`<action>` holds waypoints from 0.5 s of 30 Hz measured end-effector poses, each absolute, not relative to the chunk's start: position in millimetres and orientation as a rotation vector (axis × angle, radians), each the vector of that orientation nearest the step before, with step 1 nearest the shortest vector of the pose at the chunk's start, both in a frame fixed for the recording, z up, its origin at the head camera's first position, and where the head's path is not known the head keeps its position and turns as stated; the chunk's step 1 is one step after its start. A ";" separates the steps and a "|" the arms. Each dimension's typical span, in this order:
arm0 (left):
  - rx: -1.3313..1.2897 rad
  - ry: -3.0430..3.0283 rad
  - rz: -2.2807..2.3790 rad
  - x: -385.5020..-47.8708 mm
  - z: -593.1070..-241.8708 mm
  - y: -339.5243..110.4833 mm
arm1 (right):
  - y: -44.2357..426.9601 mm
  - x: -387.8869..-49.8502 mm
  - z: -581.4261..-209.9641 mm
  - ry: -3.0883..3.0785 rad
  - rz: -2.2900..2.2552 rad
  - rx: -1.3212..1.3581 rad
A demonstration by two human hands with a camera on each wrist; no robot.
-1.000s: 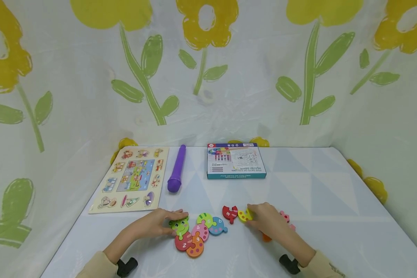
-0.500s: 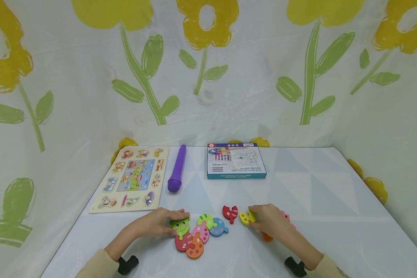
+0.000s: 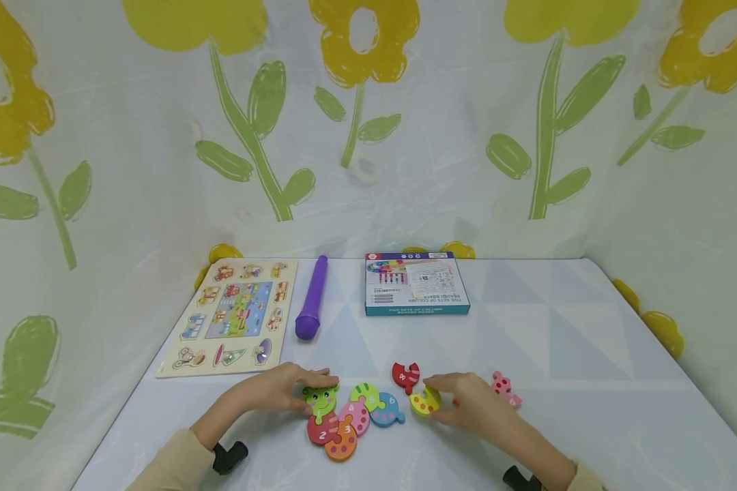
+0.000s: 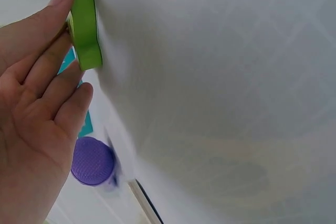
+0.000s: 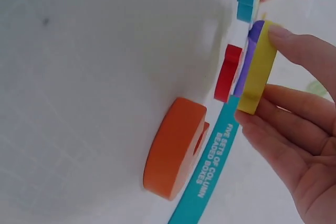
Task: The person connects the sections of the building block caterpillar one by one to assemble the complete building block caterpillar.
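The left hand (image 3: 274, 392) grips the green head piece (image 3: 321, 401) of a number caterpillar; in the left wrist view, thumb and fingers lie along the edge of the green piece (image 4: 85, 24). Joined to it are the red 2 (image 3: 321, 429), orange 3 (image 3: 342, 443), pink 4 (image 3: 354, 414), green 5 (image 3: 364, 394) and blue 6 (image 3: 388, 411). Between thumb and fingers the right hand (image 3: 475, 406) pinches a yellow spotted piece (image 3: 425, 402), right of the blue piece and below the red 8 (image 3: 406, 376). The right wrist view shows the yellow piece (image 5: 258, 69) held by its edges.
Pink pieces (image 3: 506, 390) lie beyond the right hand. An orange piece (image 5: 176, 148) shows in the right wrist view. Farther back are a picture puzzle board (image 3: 184, 341), a purple microphone (image 3: 312, 300) and a flat box (image 3: 417, 286).
The right hand has moved left and slightly toward the front with the yellow piece, uncovering the pink pieces. The left hand, still on the green head, and the joined pieces have shifted slightly.
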State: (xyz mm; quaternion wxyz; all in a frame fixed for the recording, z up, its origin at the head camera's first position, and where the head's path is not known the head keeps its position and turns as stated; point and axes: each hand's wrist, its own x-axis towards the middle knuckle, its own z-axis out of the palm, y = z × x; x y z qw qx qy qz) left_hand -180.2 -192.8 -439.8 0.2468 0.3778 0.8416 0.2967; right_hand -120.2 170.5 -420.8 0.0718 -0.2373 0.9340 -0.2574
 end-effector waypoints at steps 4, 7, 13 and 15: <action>1.022 2.281 0.811 -181.9 -438.8 -192.6 | 169.3 -120.9 -423.9 2.791 -0.732 -0.799; 1.012 2.279 0.812 -181.9 -438.0 -192.5 | 169.4 -122.1 -425.9 2.774 -0.716 -0.854; 1.004 2.273 0.834 -181.1 -437.3 -192.4 | 172.3 -126.6 -428.4 2.684 -0.744 -0.951; 1.005 2.274 0.838 -180.7 -437.2 -192.3 | 173.4 -127.9 -429.5 2.648 -0.756 -0.986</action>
